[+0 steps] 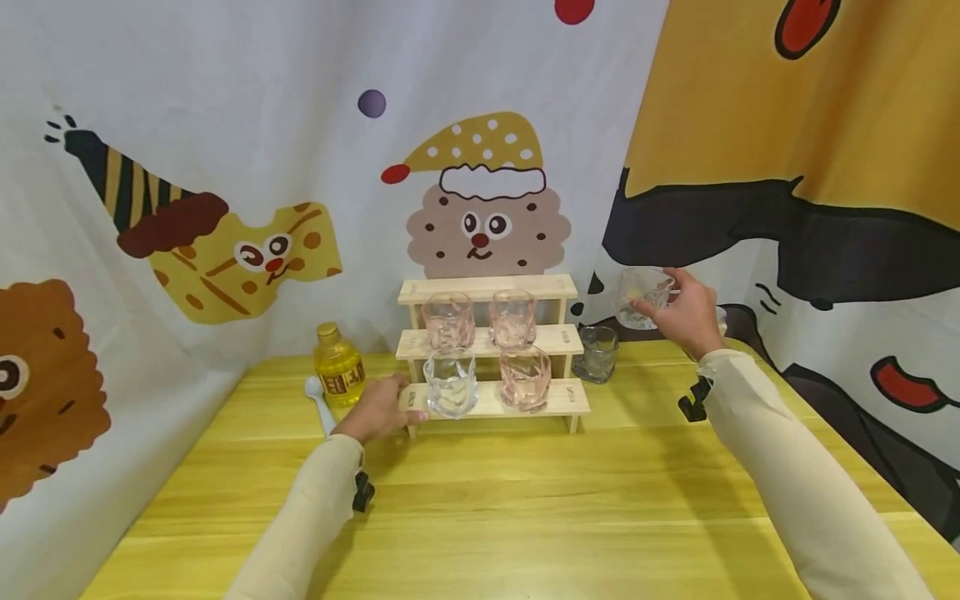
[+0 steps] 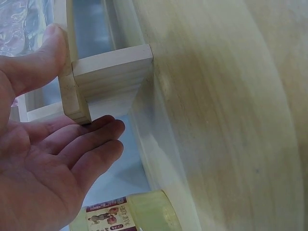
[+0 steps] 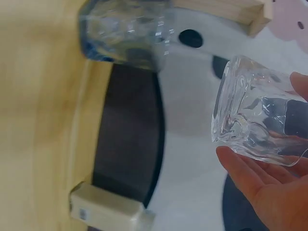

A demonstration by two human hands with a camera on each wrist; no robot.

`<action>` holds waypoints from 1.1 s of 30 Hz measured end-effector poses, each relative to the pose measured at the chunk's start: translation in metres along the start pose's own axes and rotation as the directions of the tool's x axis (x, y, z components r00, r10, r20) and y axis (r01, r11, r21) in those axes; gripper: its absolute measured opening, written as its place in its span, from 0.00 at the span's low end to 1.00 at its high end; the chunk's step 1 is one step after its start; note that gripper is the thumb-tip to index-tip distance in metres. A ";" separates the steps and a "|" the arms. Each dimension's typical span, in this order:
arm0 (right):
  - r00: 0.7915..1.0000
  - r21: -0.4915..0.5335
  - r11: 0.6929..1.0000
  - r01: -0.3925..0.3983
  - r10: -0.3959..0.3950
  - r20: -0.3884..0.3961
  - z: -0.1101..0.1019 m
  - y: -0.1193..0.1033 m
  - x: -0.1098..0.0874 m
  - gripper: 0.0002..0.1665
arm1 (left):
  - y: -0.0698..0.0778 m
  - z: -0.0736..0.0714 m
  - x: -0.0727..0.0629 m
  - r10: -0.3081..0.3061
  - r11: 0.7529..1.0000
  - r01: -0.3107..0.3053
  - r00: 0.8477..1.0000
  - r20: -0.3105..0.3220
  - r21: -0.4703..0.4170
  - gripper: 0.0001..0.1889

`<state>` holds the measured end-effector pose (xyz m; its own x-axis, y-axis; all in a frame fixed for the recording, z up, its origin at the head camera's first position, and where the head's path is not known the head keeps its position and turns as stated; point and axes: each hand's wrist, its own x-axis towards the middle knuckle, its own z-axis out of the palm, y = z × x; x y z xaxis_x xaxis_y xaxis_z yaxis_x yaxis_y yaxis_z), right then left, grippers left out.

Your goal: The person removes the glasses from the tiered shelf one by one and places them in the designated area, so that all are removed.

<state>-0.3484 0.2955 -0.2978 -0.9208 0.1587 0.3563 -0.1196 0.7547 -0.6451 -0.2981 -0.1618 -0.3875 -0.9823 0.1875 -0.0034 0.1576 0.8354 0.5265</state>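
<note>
My right hand (image 1: 686, 312) holds a clear glass (image 1: 641, 298) up at the right, above the tabletop. In the right wrist view the same glass (image 3: 260, 113) lies sideways between thumb and fingers. My left hand (image 1: 382, 408) grips the left end of the lowest step of a three-step wooden stand (image 1: 491, 287). Its thumb (image 2: 48, 55) is on top of the board, its fingers underneath. A clear glass (image 1: 450, 385) and a pink glass (image 1: 525, 379) stand on the lowest step. Two more pink glasses (image 1: 448, 323) (image 1: 513, 320) stand on the middle step.
A grey glass (image 1: 597, 357) stands on the table right of the stand. At the left are a yellow oil bottle (image 1: 339, 367) and a white spoon (image 1: 321, 407). A cream-coloured container (image 3: 108, 207) shows in the right wrist view. A printed curtain (image 1: 300, 67) hangs behind the table.
</note>
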 end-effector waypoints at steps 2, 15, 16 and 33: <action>1.000 -0.021 1.000 0.005 -0.005 -0.005 0.001 0.007 -0.003 0.51 | 0.000 -0.001 0.000 -0.003 1.000 0.003 1.000 -0.001 -0.001 0.37; 1.000 -0.083 0.997 0.001 0.000 0.017 0.021 0.056 -0.015 0.49 | -0.003 -0.004 0.001 0.001 1.000 -0.001 1.000 -0.010 -0.006 0.35; 1.000 -0.085 0.996 0.001 0.001 0.023 0.024 0.060 -0.015 0.49 | -0.003 -0.004 0.002 0.002 1.000 -0.002 1.000 -0.013 -0.002 0.35; 0.990 -0.003 0.996 -0.086 0.086 0.112 0.054 0.093 -0.021 0.50 | 0.002 0.001 0.000 -0.009 1.000 0.009 1.000 -0.004 -0.017 0.36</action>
<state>-0.3602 0.3281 -0.4013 -0.9634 0.1507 0.2216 -0.0386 0.7402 -0.6713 -0.2972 -0.1600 -0.3873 -0.9840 0.1782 -0.0050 0.1472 0.8281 0.5410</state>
